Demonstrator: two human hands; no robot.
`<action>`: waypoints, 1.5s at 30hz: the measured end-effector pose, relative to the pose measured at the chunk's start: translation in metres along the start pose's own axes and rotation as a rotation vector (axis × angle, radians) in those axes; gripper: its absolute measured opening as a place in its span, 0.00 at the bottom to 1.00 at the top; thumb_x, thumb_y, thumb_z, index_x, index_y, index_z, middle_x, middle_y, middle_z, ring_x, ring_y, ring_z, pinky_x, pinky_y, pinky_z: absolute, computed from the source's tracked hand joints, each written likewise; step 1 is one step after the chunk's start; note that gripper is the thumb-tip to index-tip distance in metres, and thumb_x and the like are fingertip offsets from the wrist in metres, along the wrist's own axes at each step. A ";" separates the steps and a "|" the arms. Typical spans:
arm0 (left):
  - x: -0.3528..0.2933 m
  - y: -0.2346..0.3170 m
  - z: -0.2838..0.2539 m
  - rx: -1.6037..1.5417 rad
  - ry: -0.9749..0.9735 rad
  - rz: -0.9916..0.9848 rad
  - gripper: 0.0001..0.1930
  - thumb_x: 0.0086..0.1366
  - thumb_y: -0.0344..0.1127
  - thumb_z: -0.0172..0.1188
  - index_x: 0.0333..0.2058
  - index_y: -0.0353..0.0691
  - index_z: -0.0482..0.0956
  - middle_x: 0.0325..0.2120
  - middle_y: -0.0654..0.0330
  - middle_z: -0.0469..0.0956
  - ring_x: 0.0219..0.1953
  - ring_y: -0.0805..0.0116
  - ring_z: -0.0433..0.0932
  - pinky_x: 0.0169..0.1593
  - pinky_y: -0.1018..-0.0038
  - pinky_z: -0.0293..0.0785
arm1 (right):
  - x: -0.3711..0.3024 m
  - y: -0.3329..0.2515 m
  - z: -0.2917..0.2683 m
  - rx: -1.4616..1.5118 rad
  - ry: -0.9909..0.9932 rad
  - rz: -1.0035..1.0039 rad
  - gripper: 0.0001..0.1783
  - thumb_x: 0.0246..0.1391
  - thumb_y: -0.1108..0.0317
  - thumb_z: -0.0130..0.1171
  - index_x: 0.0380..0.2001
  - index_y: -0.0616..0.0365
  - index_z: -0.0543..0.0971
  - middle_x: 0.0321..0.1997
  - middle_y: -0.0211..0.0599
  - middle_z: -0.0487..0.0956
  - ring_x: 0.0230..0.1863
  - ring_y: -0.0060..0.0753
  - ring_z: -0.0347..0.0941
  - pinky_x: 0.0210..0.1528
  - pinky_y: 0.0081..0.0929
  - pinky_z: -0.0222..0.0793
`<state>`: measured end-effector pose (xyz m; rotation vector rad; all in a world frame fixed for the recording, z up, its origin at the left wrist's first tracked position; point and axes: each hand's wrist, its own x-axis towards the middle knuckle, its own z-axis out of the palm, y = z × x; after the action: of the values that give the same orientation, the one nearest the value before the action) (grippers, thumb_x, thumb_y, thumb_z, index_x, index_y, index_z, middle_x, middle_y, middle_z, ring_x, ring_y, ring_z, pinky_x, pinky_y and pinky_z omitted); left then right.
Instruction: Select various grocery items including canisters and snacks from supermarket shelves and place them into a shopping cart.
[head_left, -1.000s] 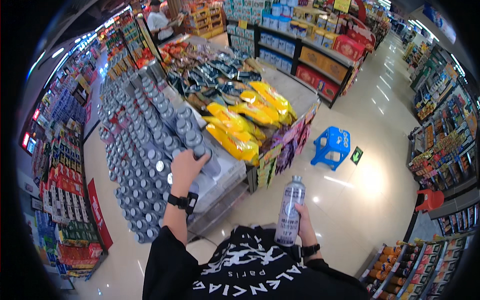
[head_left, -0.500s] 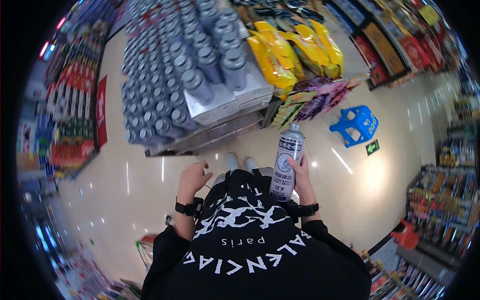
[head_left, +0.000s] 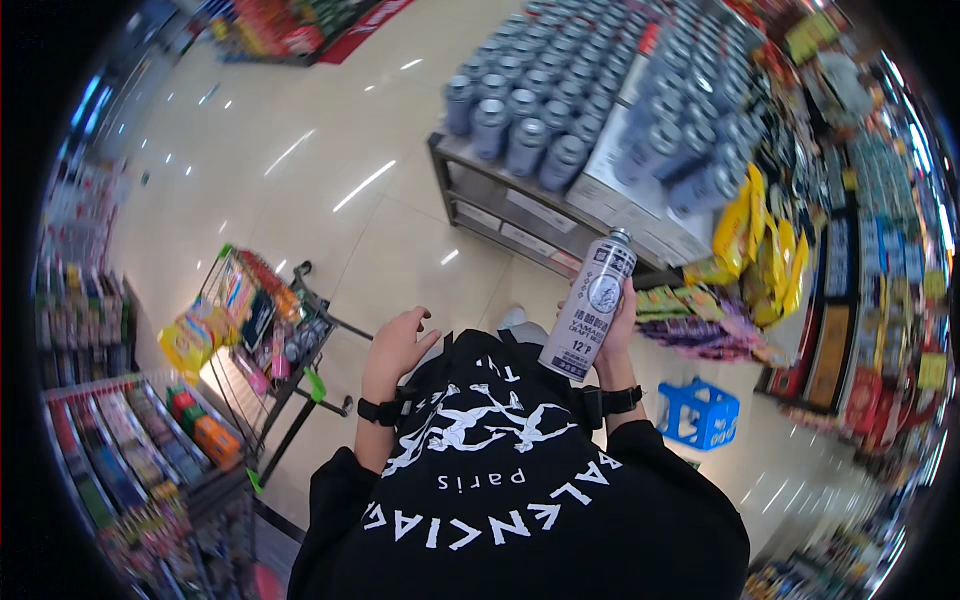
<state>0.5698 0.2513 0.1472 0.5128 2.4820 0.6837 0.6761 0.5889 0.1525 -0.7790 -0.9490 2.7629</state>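
My right hand point(head_left: 621, 318) is wrapped round a tall silver beer can point(head_left: 592, 308) with dark print and a narrow capped neck. The can leans slightly to the right, in front of my black shirt. Most of the right fingers are hidden behind it. My left hand point(head_left: 400, 342) hangs open at the left of my chest, holding nothing, its fingers bent and apart. Ahead of my hands, many similar beer cans point(head_left: 528, 146) stand in rows on a display stand point(head_left: 478, 186), some of them on a white carton point(head_left: 610, 200).
A shopping cart point(head_left: 285, 400) with colourful packages in it stands at my left. Yellow bags point(head_left: 745, 235) and purple-green packets point(head_left: 690, 318) hang at the stand's right end. A blue plastic stool point(head_left: 698, 412) is on the floor at my right. Stocked shelves point(head_left: 85, 310) line both sides.
My view and body have turned left: the stand and stool have shifted right in the picture, and the shopping cart has come fully into view. The can stays in my right hand.
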 end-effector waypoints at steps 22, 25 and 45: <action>-0.263 -0.306 0.001 -0.252 0.863 -0.812 0.17 0.59 0.43 0.67 0.41 0.38 0.80 0.43 0.52 0.80 0.51 0.49 0.75 0.56 0.56 0.69 | 0.026 0.277 0.301 -1.046 -0.722 -0.169 0.44 0.35 0.71 0.80 0.56 0.60 0.67 0.51 0.37 0.77 0.50 0.32 0.76 0.56 0.34 0.72; -0.270 -0.345 0.017 -0.203 0.953 -1.121 0.17 0.58 0.44 0.68 0.41 0.39 0.81 0.46 0.55 0.78 0.55 0.52 0.72 0.61 0.54 0.63 | 0.047 0.326 0.362 -1.189 -0.996 -0.270 0.47 0.34 0.67 0.82 0.57 0.60 0.66 0.50 0.41 0.78 0.51 0.33 0.76 0.56 0.32 0.72; -0.228 -0.409 0.022 -0.373 1.284 -1.974 0.12 0.56 0.29 0.61 0.41 0.44 0.79 0.69 0.66 0.62 0.55 0.48 0.70 0.47 0.59 0.79 | 0.151 0.834 0.467 -1.343 -2.297 -0.254 0.51 0.30 0.61 0.81 0.62 0.54 0.69 0.57 0.49 0.77 0.59 0.56 0.72 0.60 0.42 0.71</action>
<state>0.6755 -0.1762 -0.0123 -2.7575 1.9882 0.4289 0.3541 -0.2881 -0.1012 2.7382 -2.3057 1.0448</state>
